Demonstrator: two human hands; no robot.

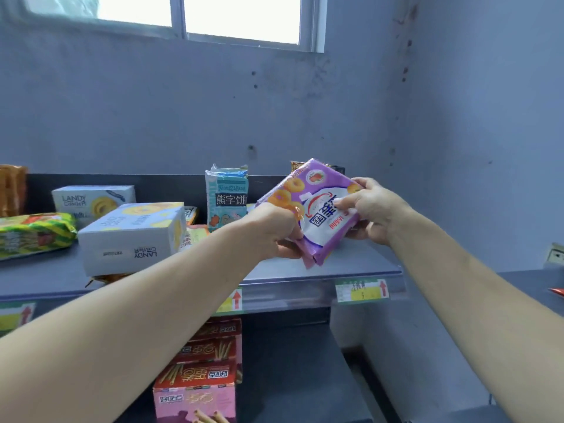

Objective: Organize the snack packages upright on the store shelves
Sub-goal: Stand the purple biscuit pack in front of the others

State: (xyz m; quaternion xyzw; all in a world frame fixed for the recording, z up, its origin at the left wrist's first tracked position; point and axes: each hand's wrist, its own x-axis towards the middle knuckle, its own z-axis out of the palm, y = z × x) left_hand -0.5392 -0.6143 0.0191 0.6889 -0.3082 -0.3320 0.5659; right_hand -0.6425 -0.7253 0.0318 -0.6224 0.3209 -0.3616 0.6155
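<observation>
Pack: the purple pack (317,209) hangs tilted at centre right of the frame, above the right half of the top shelf (360,264), with its print turned sideways to you.
Left grip: your left grip (270,230) is clenched on the pack's lower left edge.
Right grip: your right grip (374,209) pinches the right edge, thumb on the front face.
Contact: the pack's low corner sits near the shelf's front lip; I cannot tell whether it touches.
Risk, slump: the pack looks soft and flat, so I judge it may fold or tip forward if you stand it up with nothing behind it.
Risk, edge: set it too close to the lip and it could slide off toward the lower shelf (290,361).
Risk, neighbour: the blue bag (227,196) stands upright just left of your left grip; a wide swing of that wrist could knock it over.
Risk, facing: stand the pack as it is turned now and the print would read wrong.
Hidden: a brown pack (296,165) shows only a top corner behind the purple one; your fingers under the pack are out of sight.
Hard to read: the small packs behind the white box (131,236) are mostly covered.
Cut off: the green pack (33,233) at the left edge and the red boxes (201,374) at the bottom run out of frame.
</observation>
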